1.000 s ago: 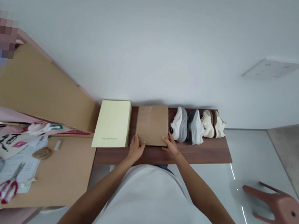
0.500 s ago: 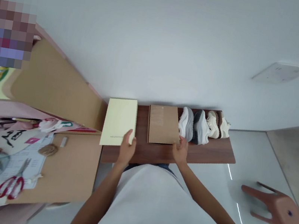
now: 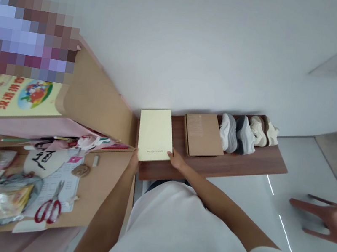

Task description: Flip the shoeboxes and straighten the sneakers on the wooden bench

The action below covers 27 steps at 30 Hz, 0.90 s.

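A pale yellow box (image 3: 155, 134) lies at the left end of a low dark wooden shelf (image 3: 245, 166). My left hand (image 3: 133, 161) is at the box's near left corner and my right hand (image 3: 176, 160) at its near right corner, both touching it; the fingers are mostly hidden. A brown cardboard box (image 3: 203, 134) lies just to the right, apart from both hands. Further right stand two pairs of sneakers (image 3: 247, 132), grey-white and cream.
To the left is a light wooden desk (image 3: 96, 193) with red-handled scissors (image 3: 49, 208), papers, packets and a colourful book (image 3: 19, 99). A salmon plastic stool (image 3: 331, 220) lies tipped on the glossy white floor at right. A white wall rises behind the shelf.
Both hands left the brown box and moved left to the yellow box's near corners. The view has swung leftward, showing more of the desk.
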{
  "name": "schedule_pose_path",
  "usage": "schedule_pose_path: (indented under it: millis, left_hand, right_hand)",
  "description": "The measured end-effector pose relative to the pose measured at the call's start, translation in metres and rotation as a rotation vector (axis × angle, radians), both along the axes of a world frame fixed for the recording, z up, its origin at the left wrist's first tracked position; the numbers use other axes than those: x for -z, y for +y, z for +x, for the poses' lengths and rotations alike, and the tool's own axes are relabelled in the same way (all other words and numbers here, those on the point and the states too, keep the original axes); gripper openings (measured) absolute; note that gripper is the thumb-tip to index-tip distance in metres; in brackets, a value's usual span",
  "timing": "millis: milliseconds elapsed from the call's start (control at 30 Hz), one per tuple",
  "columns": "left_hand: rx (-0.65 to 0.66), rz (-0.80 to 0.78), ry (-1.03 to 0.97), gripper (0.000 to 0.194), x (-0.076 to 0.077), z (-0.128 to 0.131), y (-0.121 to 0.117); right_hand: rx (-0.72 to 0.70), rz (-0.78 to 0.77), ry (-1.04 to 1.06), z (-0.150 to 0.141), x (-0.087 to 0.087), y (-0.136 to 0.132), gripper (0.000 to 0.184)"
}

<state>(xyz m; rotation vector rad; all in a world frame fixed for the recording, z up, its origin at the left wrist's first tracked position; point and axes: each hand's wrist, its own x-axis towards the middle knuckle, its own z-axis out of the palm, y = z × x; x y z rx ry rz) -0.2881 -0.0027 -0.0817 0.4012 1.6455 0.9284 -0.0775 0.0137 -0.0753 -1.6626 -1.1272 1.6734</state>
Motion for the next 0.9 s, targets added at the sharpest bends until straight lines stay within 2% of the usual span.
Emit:
schedule_pose_path:
  millis: [67, 167, 267, 367, 500, 600, 700, 800, 900]
  left_hand:
    - [0.012, -0.016, -0.056, 0.053, -0.006, -0.003, -0.003]
    - [0.087, 0.010, -0.010, 0.053, -0.017, -0.010, -0.009]
    - [0.169, 0.095, 0.137, 0.053, -0.028, -0.014, -0.016]
    - [0.244, 0.213, 0.356, 0.055, -0.039, -0.006, -0.027]
    - [0.391, 0.304, 0.568, 0.058, -0.054, 0.018, -0.050]
    - [0.496, 0.341, 0.672, 0.059, -0.063, 0.036, -0.062]
    - [0.630, 0.378, 0.713, 0.062, -0.070, 0.051, -0.067]
    - [0.760, 0.414, 0.711, 0.067, -0.073, 0.063, -0.067]
    - [0.821, 0.423, 0.659, 0.068, -0.070, 0.073, -0.065]
  right_hand:
    - [0.022, 0.016, -0.030, 0.004, 0.004, -0.002, 0.047]
    - [0.067, 0.001, -0.018, 0.014, 0.007, -0.005, 0.041]
    - [0.105, -0.106, -0.020, 0.018, 0.008, -0.008, 0.039]
    - [0.139, -0.188, -0.001, 0.006, 0.003, -0.012, 0.041]
    - [0.200, -0.293, 0.304, -0.016, -0.009, -0.020, 0.053]
    - [0.199, -0.383, 0.459, -0.012, -0.016, -0.023, 0.067]
    - [0.247, -0.424, 0.416, 0.005, -0.017, -0.021, 0.075]
    - [0.351, -0.419, 0.269, 0.017, -0.014, -0.015, 0.076]
    - [0.408, -0.244, 0.075, 0.016, -0.012, -0.011, 0.071]
